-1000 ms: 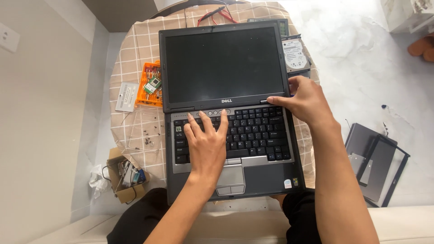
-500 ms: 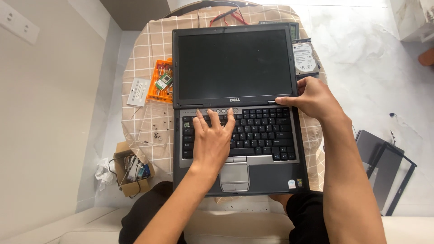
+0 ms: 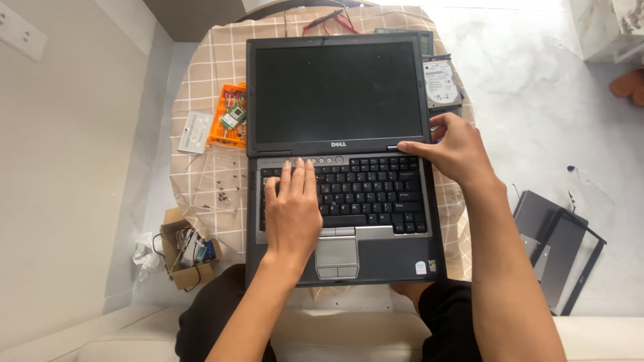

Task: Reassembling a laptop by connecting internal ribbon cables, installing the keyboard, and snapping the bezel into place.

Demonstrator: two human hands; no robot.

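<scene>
An orange tray (image 3: 227, 124) sits on the checked tablecloth (image 3: 201, 74) up and to the left of the left hand (image 3: 293, 216); it holds a small green circuit board (image 3: 233, 116). Nearer that hand, just off its left side, a clear plastic lid (image 3: 216, 181) lies flat with a scatter of small dark screws (image 3: 221, 196) on it. Down on the floor, below and left of the left wrist, an open cardboard box (image 3: 182, 258) holds a tangle of cables and small parts that are too small to tell apart.

The laptop (image 3: 342, 161) lies open under both hands, its dark screen tilted back and switched off. The left hand rests flat on the left half of the keyboard (image 3: 352, 194), fingers stretched out together with the tips at the top row of keys, gripping nothing. The right hand (image 3: 456, 151) rests at the right hinge corner, fingertips pressing the strip between screen and keyboard; it closes on nothing.

Just above the right hand a bare hard drive (image 3: 441, 84) with a white label lies beside the screen edge. Red leads (image 3: 332, 21) lie beyond the top of the lid. A white card (image 3: 194, 132) lies left of the tray. Far right of the right forearm, flat dark panels (image 3: 557, 245) rest on the pale marble floor.

The laptop shell is matte dark grey with a silver palm rest; the cloth is beige with white lines.
</scene>
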